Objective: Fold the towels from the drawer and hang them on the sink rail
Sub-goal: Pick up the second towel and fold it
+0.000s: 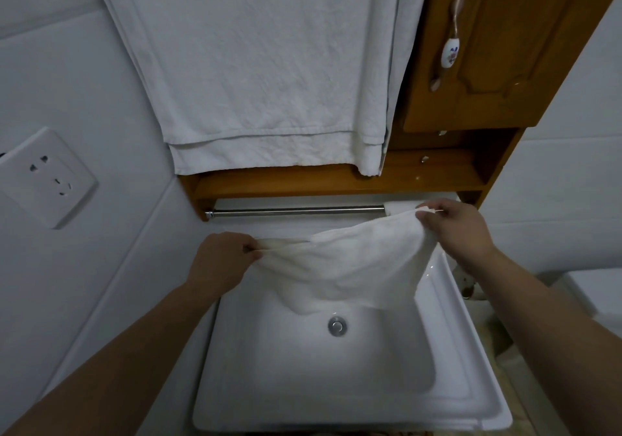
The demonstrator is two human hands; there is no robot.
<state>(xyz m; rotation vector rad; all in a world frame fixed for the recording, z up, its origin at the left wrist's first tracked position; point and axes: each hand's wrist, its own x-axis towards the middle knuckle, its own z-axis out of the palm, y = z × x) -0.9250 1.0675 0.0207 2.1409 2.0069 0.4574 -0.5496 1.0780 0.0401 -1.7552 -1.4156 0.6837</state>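
A small white towel (350, 264) hangs stretched between my two hands above the back of the white sink (336, 402). My left hand (222, 260) pinches its left edge, and my right hand (461, 230) pinches its right corner close to the right end of the steel rail (296, 211). The towel's middle sags down into the basin. A bit of white cloth (400, 206) lies over the rail's right end. The rail runs under a wooden shelf (336, 183).
A large white towel (262, 65) hangs over the shelf. A wooden cabinet door (498, 48) with a ceramic handle (449, 53) is at the upper right. A wall socket (43, 176) sits on the left wall. The drain (337, 326) shows in the basin.
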